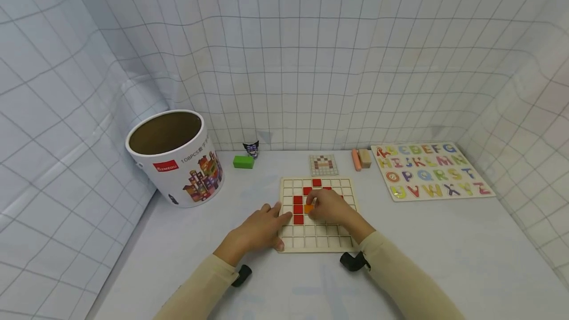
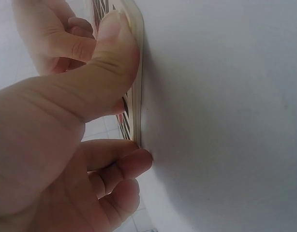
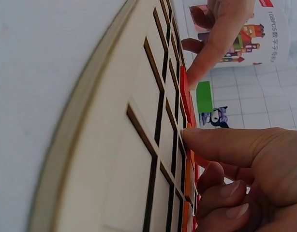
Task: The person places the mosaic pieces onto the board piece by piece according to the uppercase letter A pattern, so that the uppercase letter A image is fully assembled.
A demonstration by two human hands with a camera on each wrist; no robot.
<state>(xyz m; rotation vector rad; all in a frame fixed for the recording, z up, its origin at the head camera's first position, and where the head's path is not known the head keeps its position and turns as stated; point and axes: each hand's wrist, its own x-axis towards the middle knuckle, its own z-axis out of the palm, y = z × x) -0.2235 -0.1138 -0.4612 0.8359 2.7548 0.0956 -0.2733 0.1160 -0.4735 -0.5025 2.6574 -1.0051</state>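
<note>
A pale wooden grid board [image 1: 304, 244] lies on the table, with several red square tiles [image 1: 298, 220] set in its cells. My left hand [image 1: 261, 229] rests at the board's left side. One of its fingers reaches over the grid near a red tile, and its thumb touches the board's near-left corner. Over the middle of the grid, my right hand [image 1: 331, 206] pinches an orange tile [image 1: 308, 209] beside the red column. In the right wrist view, the right thumb [image 3: 211, 142] is down at the board's surface. The right hand hides part of the pattern.
Behind the board lies a small pattern card [image 1: 323, 165]. A large white bucket [image 1: 178, 172] stands at left, near a green block [image 1: 243, 162] and a small cartoon figure [image 1: 251, 149]. Farther right are an orange stick [image 1: 356, 160], a wooden block [image 1: 365, 159] and an alphabet board [image 1: 428, 196].
</note>
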